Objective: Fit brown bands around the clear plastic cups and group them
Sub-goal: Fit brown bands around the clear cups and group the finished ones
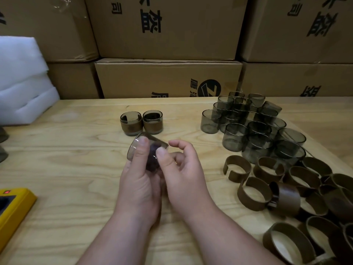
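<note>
My left hand (138,180) grips a clear smoky plastic cup (138,140) tilted on its side above the wooden table, thumb lying across its wall. A dark brown band sits around the cup between both hands, mostly hidden. My right hand (183,173) holds the cup's lower part, thumb pressed on the band, index finger curled and lifted. Two banded cups (141,123) stand side by side just beyond my hands. A cluster of several bare cups (248,127) stands at the right. Several loose brown bands (286,196) lie in a pile nearer me on the right.
Cardboard boxes (168,79) are stacked along the table's far edge. White foam sheets (23,83) lie at the far left. A yellow device (13,209) rests at the left near edge. Bare wooden tabletop (66,159) stretches left of my hands.
</note>
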Motion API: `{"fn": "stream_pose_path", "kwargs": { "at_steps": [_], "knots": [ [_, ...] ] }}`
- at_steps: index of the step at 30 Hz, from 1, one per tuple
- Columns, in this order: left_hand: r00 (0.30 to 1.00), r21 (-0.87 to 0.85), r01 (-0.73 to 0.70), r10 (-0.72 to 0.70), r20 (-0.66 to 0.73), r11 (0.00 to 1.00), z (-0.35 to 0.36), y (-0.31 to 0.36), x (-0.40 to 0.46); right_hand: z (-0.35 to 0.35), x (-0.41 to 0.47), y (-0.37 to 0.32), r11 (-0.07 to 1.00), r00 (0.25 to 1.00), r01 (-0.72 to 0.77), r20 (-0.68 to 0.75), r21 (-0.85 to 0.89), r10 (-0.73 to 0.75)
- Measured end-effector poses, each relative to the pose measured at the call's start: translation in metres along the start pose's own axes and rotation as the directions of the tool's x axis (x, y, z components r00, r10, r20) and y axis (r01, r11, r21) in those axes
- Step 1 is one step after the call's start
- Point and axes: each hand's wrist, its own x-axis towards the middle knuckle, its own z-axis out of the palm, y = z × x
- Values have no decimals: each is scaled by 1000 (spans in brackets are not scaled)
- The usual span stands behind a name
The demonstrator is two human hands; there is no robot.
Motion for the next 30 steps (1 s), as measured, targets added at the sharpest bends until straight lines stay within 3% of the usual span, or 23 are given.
{"fn": "stream_pose_path", "kwargs": {
  "at_steps": [6,9,12,16,20,30],
  "knots": [
    [995,186,-2,-17,100,983,4,0,-6,-3,5,1,997,991,-47,-121,56,54],
    [991,199,6,-33,131,980,6,-2,-8,-5,6,-1,995,977,-56,-200,79,71],
    [992,250,-79,51,115,965,5,-5,-8,-7,6,2,998,969,-38,-243,45,47],
    [968,419,-250,234,92,873,4,-11,-6,-5,4,1,993,986,10,-166,117,9],
    [969,406,-246,227,95,880,4,-12,-5,-4,2,0,992,999,36,-33,123,-33],
    [972,471,-236,201,125,850,4,-10,-6,-2,5,4,998,998,57,-31,2,-57]
  ]
}}
